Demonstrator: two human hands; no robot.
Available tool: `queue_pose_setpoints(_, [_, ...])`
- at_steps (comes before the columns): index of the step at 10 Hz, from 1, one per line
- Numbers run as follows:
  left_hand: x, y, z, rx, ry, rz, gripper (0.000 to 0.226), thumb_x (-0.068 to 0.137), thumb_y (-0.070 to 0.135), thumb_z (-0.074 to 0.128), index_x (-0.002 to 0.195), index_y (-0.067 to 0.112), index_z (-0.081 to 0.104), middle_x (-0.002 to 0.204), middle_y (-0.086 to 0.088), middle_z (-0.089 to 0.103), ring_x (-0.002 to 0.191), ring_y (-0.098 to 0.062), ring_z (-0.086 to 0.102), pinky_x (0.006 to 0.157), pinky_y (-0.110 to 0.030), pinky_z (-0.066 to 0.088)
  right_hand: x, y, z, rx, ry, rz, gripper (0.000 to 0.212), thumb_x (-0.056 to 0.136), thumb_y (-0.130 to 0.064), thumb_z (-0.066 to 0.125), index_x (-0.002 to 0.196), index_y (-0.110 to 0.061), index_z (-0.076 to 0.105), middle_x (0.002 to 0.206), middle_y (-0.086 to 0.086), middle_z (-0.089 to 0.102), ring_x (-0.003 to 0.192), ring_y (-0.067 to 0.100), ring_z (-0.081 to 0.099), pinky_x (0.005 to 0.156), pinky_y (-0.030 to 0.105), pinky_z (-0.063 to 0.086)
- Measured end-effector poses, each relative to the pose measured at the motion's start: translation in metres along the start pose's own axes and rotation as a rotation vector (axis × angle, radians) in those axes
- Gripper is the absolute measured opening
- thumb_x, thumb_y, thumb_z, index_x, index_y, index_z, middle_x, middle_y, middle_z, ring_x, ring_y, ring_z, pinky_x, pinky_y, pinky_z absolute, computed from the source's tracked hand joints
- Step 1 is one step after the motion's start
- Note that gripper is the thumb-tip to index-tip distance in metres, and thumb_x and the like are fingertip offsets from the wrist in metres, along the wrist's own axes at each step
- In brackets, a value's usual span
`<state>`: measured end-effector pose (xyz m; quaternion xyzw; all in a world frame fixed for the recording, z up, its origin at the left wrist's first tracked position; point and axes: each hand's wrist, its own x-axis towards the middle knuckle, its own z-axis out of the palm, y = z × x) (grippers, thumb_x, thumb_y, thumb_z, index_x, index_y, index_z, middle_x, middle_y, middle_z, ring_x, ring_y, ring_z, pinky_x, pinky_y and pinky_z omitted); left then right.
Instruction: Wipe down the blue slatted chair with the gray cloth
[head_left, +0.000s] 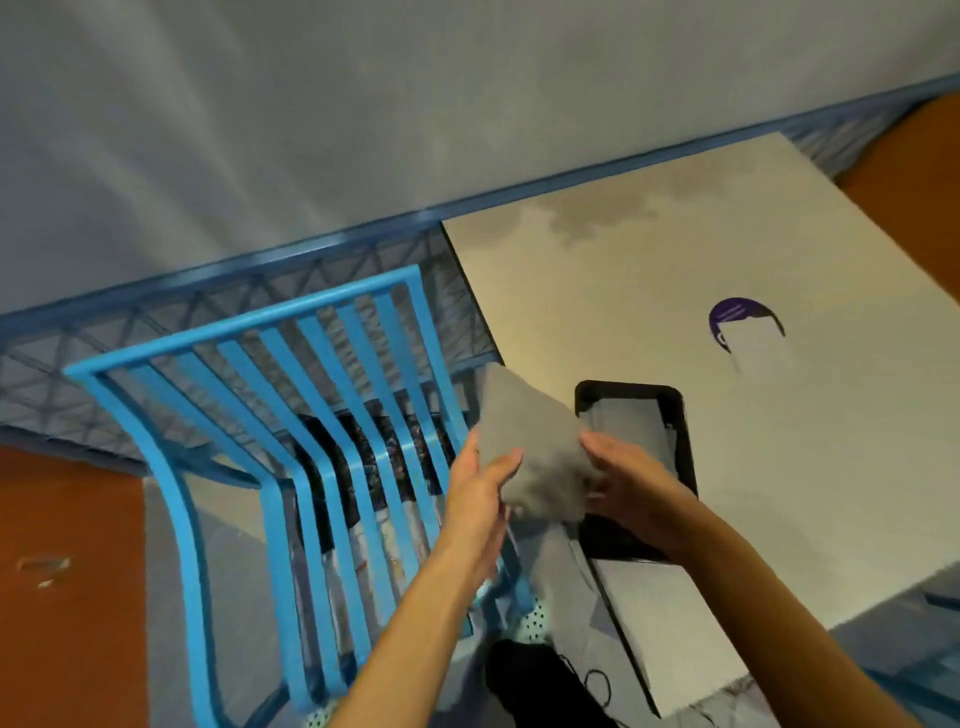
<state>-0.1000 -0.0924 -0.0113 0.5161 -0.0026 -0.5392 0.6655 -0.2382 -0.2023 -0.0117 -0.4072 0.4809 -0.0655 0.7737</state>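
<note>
Both hands meet on the gray cloth, a soft, matte, bunched wad: the left hand clasps its left edge, thumb on top, and the right hand pinches its right side. The cloth is held in the air over the right edge of the blue slatted chair, a glossy, curved metal frame. Beside it a black rounded tray lies on a pale, stained square table bearing a purple logo, its writing unreadable
</note>
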Motion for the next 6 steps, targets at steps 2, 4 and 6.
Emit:
queue_pose_setpoints(2, [0.015, -0.036, 0.053, 0.228, -0.132, -0.059, 0.028, 0.095, 0.010, 0.058, 0.123, 0.006, 0.061, 0.110, -0.012, 0.072, 0.096, -0.022, 0.070, 0.073, -0.026, 0.055, -0.015, -0.029, -0.051, -0.119, 0.179, -0.222, 0.019, 0.082, -0.004, 0.068, 0.101, -0.002, 0.070, 0.096, 0.015, 0.073, 0.085, 0.024, 0.069, 0.070, 0.028, 0.058])
queue_pose_setpoints(4, [0.043, -0.041, 0.062, 0.730, -0.094, -0.035, 0.049, 0.088, 0.006, 0.065, 0.132, 0.023, 0.050, 0.111, 0.014, 0.060, 0.096, -0.005, 0.060, 0.065, -0.005, 0.046, 0.012, -0.028, -0.102, -0.885, 0.335, -0.137, 0.011, 0.087, -0.020, 0.067, 0.095, -0.015, 0.072, 0.086, 0.003, 0.072, 0.079, 0.018, 0.065, 0.074, 0.029, 0.055])
queue_pose_setpoints(6, [0.037, -0.051, 0.064, 1.046, -0.259, 0.124, 0.026, 0.093, 0.010, 0.058, 0.107, 0.027, 0.071, 0.099, 0.013, 0.071, 0.089, 0.004, 0.064, 0.081, -0.011, 0.050, 0.013, -0.015, -0.106, -0.943, 0.436, -0.192, 0.022, 0.087, -0.014, 0.064, 0.108, -0.017, 0.068, 0.106, 0.003, 0.069, 0.099, 0.021, 0.065, 0.085, 0.023, 0.047])
